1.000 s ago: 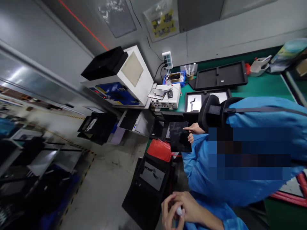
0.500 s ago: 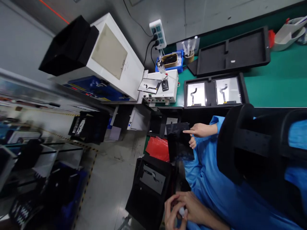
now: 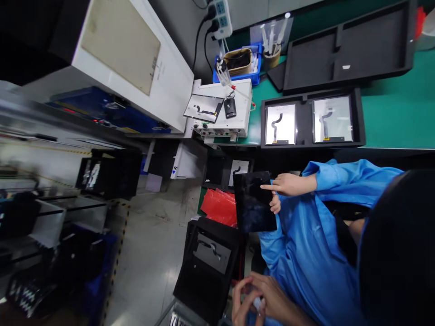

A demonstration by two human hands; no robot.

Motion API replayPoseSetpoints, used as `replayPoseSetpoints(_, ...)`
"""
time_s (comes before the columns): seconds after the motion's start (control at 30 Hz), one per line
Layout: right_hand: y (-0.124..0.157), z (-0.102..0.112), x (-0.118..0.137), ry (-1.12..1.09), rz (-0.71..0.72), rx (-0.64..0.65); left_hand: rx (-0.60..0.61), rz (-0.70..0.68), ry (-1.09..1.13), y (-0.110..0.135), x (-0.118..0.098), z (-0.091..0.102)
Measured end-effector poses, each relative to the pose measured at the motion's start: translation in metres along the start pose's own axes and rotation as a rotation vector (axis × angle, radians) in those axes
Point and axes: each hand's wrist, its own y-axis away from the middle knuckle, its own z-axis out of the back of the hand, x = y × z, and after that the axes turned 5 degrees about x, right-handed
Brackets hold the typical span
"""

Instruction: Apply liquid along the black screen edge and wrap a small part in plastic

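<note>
My left hand (image 3: 242,301) and my right hand (image 3: 273,294) are together at the bottom, fingers curled in toward each other. A small whitish object (image 3: 257,303) shows between the fingers; its kind is unclear. Above them, a co-worker in a blue smock (image 3: 306,235) holds a black display panel (image 3: 253,210) with one hand. The co-worker's other hand (image 3: 292,184) points a finger at the panel's surface. Left of my hands stands a black foam tray (image 3: 200,287) with a grey display panel (image 3: 213,255) in it, a curved ribbon cable on its back.
On the green bench (image 3: 396,117), a black tray (image 3: 304,123) holds two white-backed panels; a larger black tray (image 3: 374,50) lies behind. A white box (image 3: 243,120) bears another panel. A large white machine (image 3: 170,86) stands left. Red sheets (image 3: 220,207) lie beside the co-worker's panel.
The view has shifted closer to the bench and machine. The co-worker's head has moved right, uncovering more blue sleeve. My hands stay together around the whitish object.
</note>
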Motion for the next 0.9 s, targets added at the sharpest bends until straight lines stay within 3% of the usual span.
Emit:
replayPoseSetpoints(0.13,-0.051,0.061,-0.062,0.09,0.101,0.046,-0.009,0.018,0.004,-0.003,-0.002,-0.003)
replayPoseSetpoints(0.27,-0.118,0.138,-0.142,0.402,0.475,0.241,0.005,0.05,0.001,-0.004,-0.003,-0.002)
replayPoseSetpoints(0.33,-0.139,0.164,-0.17,0.518,0.585,0.268,0.027,0.073,-0.015,-0.004,-0.003,-0.001)
replayPoseSetpoints(0.43,-0.147,0.174,-0.187,0.581,0.601,0.28,0.082,0.105,-0.018,-0.005,-0.003,0.001)
replayPoseSetpoints(0.73,-0.141,0.167,-0.187,0.541,0.576,0.276,0.097,0.142,0.049,-0.003,-0.001,0.002)
replayPoseSetpoints(0.9,-0.146,0.189,-0.188,0.317,0.517,0.35,0.091,0.164,0.102,0.002,0.0,-0.003)
